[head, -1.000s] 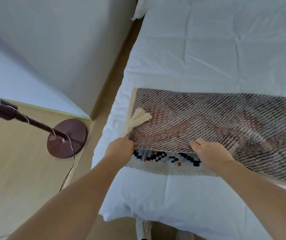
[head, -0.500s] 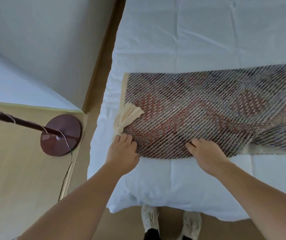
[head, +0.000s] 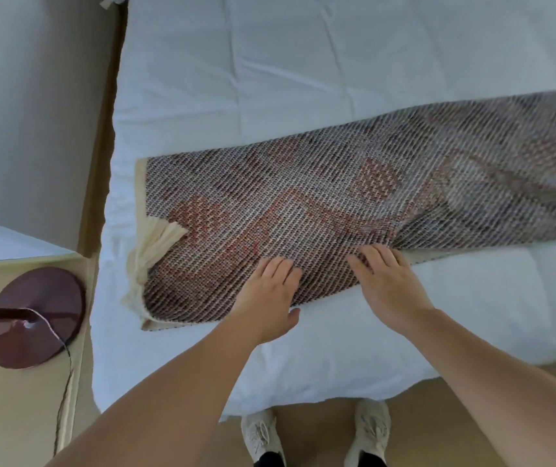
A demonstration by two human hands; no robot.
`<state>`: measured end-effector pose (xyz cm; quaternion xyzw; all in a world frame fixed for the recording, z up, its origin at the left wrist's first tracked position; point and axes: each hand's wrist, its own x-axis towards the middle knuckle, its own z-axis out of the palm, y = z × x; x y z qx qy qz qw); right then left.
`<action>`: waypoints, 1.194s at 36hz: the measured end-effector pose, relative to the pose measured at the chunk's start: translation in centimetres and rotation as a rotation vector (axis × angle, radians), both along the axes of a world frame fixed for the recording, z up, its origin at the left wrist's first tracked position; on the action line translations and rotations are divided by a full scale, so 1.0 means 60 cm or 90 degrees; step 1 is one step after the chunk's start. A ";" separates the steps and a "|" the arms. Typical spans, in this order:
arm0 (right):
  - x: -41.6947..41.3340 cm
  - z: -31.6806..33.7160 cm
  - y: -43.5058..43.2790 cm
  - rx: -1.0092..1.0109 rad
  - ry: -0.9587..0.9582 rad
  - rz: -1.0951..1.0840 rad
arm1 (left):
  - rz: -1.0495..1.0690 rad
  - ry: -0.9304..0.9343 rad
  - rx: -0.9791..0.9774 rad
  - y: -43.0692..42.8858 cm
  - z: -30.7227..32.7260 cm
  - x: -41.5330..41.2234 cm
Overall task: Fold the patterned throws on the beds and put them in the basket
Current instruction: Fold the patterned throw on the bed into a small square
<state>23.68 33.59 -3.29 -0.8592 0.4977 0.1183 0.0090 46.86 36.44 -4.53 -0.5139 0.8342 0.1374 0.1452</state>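
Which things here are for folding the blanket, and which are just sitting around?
For the job:
patterned throw
bed under it
left hand and right hand, both flat on the throw

Just sitting around:
round lamp base
white shoes

No basket is in view.

The throw, woven in brown and cream with reddish patches, lies folded lengthwise across the white bed, its cream tassel at the left end, its right end blurred.
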 end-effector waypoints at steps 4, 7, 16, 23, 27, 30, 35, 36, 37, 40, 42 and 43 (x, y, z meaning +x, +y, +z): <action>-0.075 -0.002 -0.018 -0.025 -0.046 -0.039 | -0.004 0.008 -0.014 -0.028 0.006 -0.080; -0.127 -0.007 -0.040 -0.011 -0.047 -0.068 | 0.004 0.011 -0.016 -0.042 0.006 -0.130; -0.200 -0.040 -0.114 -0.006 0.042 -0.045 | 0.115 -0.054 0.002 -0.052 -0.026 -0.205; -0.252 -0.040 -0.124 -0.012 0.009 0.013 | 0.161 -0.107 0.039 -0.043 -0.029 -0.215; -0.307 -0.037 -0.105 -0.018 0.011 0.042 | 0.176 -0.115 0.067 -0.041 -0.026 -0.217; -0.319 -0.032 -0.100 0.003 -0.008 0.095 | 0.177 -0.081 0.092 -0.035 -0.025 -0.211; -0.272 -0.013 -0.118 0.055 -0.068 -0.034 | 0.224 -0.006 0.090 -0.035 -0.021 -0.175; -0.263 -0.014 -0.125 0.080 -0.054 -0.080 | 0.258 -0.004 0.084 -0.037 -0.023 -0.162; -0.256 -0.018 -0.132 0.110 -0.031 -0.115 | 0.293 -0.008 0.080 -0.037 -0.026 -0.147; -0.239 -0.037 -0.140 0.151 0.070 -0.157 | 0.386 -0.028 0.072 -0.034 -0.036 -0.093; -0.217 -0.048 -0.133 0.154 0.105 -0.155 | 0.413 -0.044 0.064 -0.027 -0.041 -0.054; -0.200 -0.053 -0.129 0.158 0.099 -0.151 | 0.417 -0.053 0.057 -0.024 -0.042 -0.036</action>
